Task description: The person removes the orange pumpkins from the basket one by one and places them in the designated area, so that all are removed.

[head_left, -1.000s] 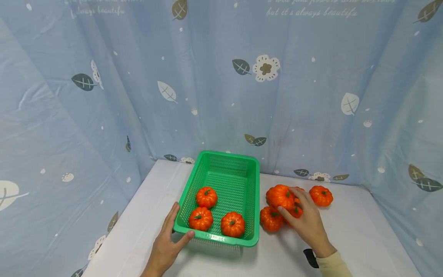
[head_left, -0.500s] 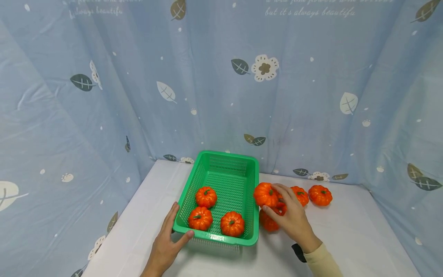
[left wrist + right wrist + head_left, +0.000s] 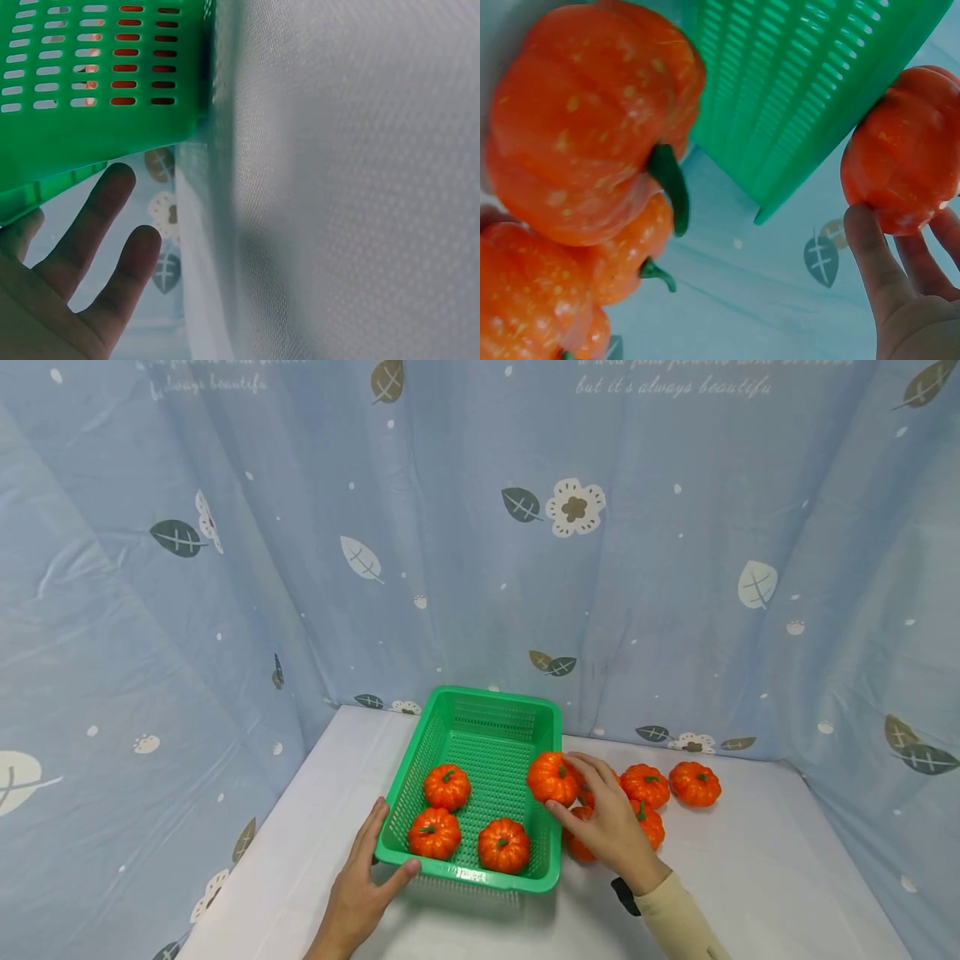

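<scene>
Right hand [image 3: 606,821] is holding pumpkin [image 3: 550,779] at right rim of green basket [image 3: 495,695].
Curved fingers are cupping its sides, suiting a likely light, stiff, slick shell; left hand [image 3: 358,887], fingers spread, is touching the basket.

Curtain [image 3: 465,568]: hung blue on three sides, printed with leaves [image 3: 757,584] and flowers [image 3: 575,508].
Worktop [image 3: 772,868]: was white, backed by the curtain.

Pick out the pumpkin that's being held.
The pumpkin in the right grip, at the right rim of the basket; three others lie inside, the rest beside it, unheld.
</scene>
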The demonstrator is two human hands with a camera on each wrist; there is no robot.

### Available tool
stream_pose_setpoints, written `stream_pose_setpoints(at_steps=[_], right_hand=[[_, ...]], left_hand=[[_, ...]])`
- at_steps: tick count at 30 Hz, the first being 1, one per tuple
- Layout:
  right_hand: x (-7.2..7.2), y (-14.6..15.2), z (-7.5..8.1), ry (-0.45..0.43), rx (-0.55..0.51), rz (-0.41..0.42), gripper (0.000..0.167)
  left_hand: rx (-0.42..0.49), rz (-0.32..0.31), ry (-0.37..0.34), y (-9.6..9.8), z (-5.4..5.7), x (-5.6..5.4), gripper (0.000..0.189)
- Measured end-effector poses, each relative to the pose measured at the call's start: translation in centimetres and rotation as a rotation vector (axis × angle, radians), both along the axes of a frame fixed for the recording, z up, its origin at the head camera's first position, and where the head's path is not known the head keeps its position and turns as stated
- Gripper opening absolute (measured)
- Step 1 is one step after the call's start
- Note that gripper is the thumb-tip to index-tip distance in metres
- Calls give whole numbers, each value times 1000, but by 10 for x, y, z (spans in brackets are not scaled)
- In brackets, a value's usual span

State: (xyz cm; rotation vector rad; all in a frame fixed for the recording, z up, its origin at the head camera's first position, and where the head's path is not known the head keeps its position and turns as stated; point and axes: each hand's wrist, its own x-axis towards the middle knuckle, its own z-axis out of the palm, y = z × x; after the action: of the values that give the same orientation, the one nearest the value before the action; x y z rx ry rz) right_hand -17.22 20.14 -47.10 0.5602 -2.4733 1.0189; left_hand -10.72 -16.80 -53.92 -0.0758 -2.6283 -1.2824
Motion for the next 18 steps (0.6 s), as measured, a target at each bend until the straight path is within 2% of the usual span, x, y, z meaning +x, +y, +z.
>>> stream_pose_setpoints(at_steps=[7,14,18], right_hand=[[-3,-11,5,3,42,33,72],[-9,-21,1,37,71,73,71],[-13,-26,-2,26,99,100,71]], left_hand=[[9,-4,12,-1,0,-1,93],[11,-4,13,-1,1,-1,93],[15,-3,7,0,1,0,93]])
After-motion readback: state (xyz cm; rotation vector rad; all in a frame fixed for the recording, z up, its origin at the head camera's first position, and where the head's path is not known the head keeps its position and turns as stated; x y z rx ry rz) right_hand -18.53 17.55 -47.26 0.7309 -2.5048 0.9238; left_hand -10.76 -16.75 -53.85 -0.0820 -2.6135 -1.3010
